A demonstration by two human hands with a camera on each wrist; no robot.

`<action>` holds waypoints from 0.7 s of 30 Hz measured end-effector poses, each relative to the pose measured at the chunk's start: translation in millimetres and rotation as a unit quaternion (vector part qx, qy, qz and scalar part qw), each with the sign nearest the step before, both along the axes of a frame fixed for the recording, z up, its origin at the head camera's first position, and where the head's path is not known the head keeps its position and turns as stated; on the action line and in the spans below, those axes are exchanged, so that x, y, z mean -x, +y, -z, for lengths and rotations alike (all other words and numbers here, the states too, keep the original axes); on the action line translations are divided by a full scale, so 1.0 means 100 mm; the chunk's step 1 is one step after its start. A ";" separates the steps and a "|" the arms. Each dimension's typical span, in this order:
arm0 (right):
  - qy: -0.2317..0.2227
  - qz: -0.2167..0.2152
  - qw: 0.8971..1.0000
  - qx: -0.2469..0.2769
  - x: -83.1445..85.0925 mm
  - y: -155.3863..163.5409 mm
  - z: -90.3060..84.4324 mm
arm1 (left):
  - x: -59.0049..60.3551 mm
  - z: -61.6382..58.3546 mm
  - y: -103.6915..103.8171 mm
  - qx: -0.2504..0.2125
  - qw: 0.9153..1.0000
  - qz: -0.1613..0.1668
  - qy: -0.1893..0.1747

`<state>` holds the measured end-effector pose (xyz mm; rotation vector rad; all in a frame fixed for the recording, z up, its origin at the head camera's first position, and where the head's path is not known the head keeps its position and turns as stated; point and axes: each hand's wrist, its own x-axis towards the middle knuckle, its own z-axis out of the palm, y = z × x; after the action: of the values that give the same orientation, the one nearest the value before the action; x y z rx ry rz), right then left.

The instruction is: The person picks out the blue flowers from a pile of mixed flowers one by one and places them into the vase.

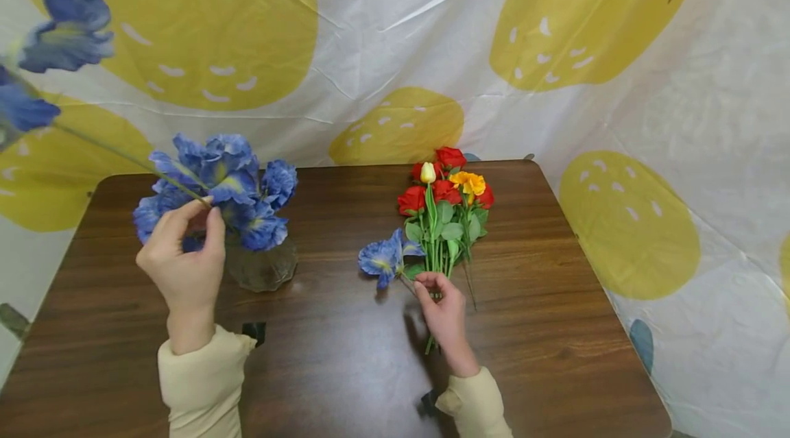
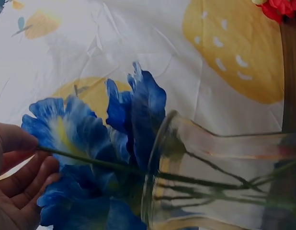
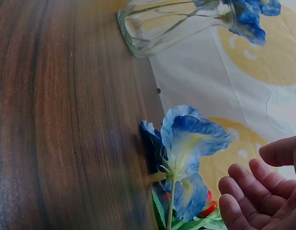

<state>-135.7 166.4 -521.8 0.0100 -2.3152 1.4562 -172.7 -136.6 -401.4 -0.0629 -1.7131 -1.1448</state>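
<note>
My left hand (image 1: 188,260) pinches the green stem (image 2: 90,160) of a blue iris between thumb and fingers. Its blossoms (image 1: 70,30) rise at the upper left in the head view; the lower stem runs into a clear glass vase (image 2: 224,139). Several other blue irises (image 1: 231,177) fill the vase's mouth. My right hand (image 1: 444,314) is beside the stem of a single blue iris (image 1: 382,258) at the table's middle. In the right wrist view its fingers (image 3: 241,179) are loosely bent, with a gap between them and this iris (image 3: 186,139).
Red roses (image 1: 412,200), a pale yellow tulip (image 1: 428,173) and an orange flower (image 1: 469,183) lie bunched on the brown wooden table (image 1: 543,328), right of the single iris. A white cloth (image 1: 370,27) with yellow fruit shapes hangs behind the table.
</note>
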 end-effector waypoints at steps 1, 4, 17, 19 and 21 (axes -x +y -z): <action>-0.001 0.001 1.000 0.003 0.01 0.01 0.01 | 0.00 0.01 -0.01 0.011 1.000 0.001 -0.005; -0.005 0.001 1.000 0.010 0.01 0.01 0.02 | -0.01 0.03 -0.02 0.049 0.999 0.002 -0.020; -0.020 0.000 1.000 0.017 -0.14 -0.13 -0.35 | -0.03 0.05 -0.03 0.095 0.995 -0.002 -0.032; -0.025 0.000 1.000 0.019 -0.15 -0.13 -0.36 | -0.03 0.02 -0.01 0.090 0.996 0.005 -0.012; -0.030 0.000 0.999 0.021 -0.15 -0.13 -0.35 | -0.03 -0.01 0.00 0.088 0.996 0.015 0.000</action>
<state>-120.7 153.8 -487.0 -0.0470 -2.3307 1.5240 -170.1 -137.1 -400.3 -0.1973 -1.8148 -1.0132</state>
